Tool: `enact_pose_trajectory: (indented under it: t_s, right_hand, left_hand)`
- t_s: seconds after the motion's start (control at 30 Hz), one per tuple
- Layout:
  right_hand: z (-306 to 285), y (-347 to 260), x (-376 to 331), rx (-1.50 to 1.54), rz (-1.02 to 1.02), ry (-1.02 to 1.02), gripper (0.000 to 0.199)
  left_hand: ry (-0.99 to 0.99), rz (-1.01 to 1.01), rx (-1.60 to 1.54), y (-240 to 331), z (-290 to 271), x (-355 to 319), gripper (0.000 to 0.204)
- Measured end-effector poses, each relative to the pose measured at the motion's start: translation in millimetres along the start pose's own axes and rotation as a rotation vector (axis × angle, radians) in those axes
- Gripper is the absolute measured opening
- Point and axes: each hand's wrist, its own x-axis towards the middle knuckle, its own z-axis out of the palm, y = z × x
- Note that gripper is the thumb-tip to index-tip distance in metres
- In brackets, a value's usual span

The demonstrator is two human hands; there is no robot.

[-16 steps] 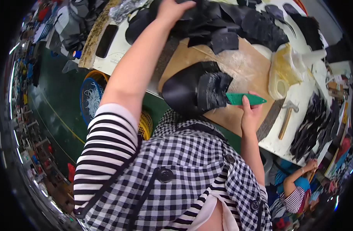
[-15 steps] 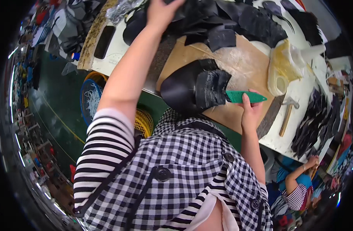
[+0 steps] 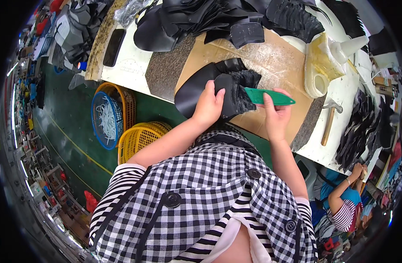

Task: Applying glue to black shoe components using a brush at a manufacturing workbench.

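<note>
My right hand (image 3: 278, 115) is closed around a green plastic glue spreader (image 3: 266, 97); its tip touches the rough, glue-smeared edges of several overlapped black leather pieces (image 3: 230, 94). My left hand (image 3: 209, 105) grips the left side of these pieces, thumb and fingers pressed together at their edge. Under them, a larger smooth black leather piece (image 3: 190, 90) reaches to the table's near edge. All of this lies on a brown board (image 3: 284, 65) marked with whitish dried glue. Beyond it, a heap of black leather pieces (image 3: 201, 17) spreads along the far side.
Right of the board stand a glue-stained plastic container (image 3: 317, 83), a hammer (image 3: 329, 125) and black strips (image 3: 358, 127). A phone (image 3: 114, 47) lies at the left. Yellow (image 3: 137, 142) and blue (image 3: 105, 120) baskets stand below. Another person (image 3: 345, 201) works at lower right.
My left hand has come back from the far heap and now grips the overlapped pieces on the board. My right hand has moved slightly left and up with the spreader.
</note>
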Motion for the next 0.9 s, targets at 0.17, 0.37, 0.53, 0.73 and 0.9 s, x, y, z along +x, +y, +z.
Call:
enact_pose_trajectory:
  t_s: [0.17, 0.37, 0.53, 0.73, 0.9]
  right_hand:
    - [45.0, 5.2, 22.4, -0.64, -0.543, -0.105, 0.018]
    - [40.4, -6.6, 4.0, -0.772, -0.547, -0.333, 0.02]
    - [57.5, 4.2, 41.7, -0.693, -0.484, -0.081, 0.017]
    - [48.7, -0.3, 15.1, -0.776, -0.533, -0.26, 0.014]
    - [29.0, 6.3, -13.7, -0.624, -0.478, -0.251, 0.016]
  left_hand:
    - [-0.146, -0.051, 0.098, -11.3, -5.7, 8.1, 0.023]
    - [-0.147, -0.011, 0.139, -11.0, -2.9, 9.0, 0.021]
    - [-0.166, -0.03, 0.185, -9.1, -2.6, 6.5, 0.021]
    - [-0.241, -0.138, 0.125, -9.5, -3.2, 8.8, 0.023]
    - [-0.217, -0.104, 0.168, -11.5, -3.4, 7.5, 0.023]
